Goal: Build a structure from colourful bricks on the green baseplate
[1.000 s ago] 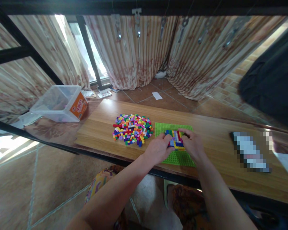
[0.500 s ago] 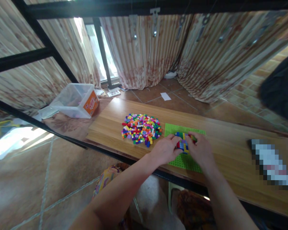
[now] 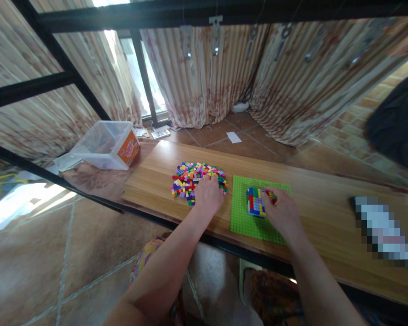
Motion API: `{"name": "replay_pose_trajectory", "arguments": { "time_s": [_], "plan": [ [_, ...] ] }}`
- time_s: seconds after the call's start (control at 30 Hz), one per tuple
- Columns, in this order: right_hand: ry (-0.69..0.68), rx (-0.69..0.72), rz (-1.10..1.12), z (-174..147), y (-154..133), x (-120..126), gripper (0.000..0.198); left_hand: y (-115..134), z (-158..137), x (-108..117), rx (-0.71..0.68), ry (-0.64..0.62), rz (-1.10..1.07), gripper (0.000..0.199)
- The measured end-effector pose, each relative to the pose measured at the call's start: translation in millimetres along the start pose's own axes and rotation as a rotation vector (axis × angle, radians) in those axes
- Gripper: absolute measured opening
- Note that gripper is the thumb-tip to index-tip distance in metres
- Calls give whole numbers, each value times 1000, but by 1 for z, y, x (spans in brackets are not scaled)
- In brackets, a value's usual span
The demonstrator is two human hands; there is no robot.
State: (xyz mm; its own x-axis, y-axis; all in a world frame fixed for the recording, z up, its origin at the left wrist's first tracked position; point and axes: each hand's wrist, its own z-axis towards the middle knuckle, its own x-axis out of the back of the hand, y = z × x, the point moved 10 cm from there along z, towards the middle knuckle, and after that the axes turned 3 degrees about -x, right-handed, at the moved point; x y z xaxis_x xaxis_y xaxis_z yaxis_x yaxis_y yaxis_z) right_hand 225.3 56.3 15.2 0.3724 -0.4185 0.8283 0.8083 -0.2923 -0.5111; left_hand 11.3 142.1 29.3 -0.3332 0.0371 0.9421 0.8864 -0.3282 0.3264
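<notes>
My left hand [image 3: 209,194] is over the pile of loose toy bricks [image 3: 183,174], its fingers bent down among them. Whatever its fingertips pinch is hidden. On the green baseplate [image 3: 243,222] stands a block of joined bricks [image 3: 255,206] in blue, red, yellow, green and light purple. My right hand [image 3: 283,208] grips this brick build at its right side, thumb towards me and fingers over the far right corner. That corner is partly covered by the hand.
The wooden table [image 3: 149,181] bears the pile and the baseplate. At its right lies a blurred-out flat object [image 3: 382,231]. A clear plastic box [image 3: 104,145] with an orange label stands beyond the table's left end. A black metal frame [image 3: 190,16] crosses above.
My left hand has left the brick build and moved left onto the loose pile. My right hand has stayed at the build's right side.
</notes>
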Motion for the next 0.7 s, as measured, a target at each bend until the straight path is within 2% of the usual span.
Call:
{"name": "replay_pose_trajectory", "arguments": {
  "time_s": [0.7],
  "plan": [
    [-4, 16, 1, 0, -4, 2, 46, -10, 3, -2, 62, -44, 64, 26]
  ]
}}
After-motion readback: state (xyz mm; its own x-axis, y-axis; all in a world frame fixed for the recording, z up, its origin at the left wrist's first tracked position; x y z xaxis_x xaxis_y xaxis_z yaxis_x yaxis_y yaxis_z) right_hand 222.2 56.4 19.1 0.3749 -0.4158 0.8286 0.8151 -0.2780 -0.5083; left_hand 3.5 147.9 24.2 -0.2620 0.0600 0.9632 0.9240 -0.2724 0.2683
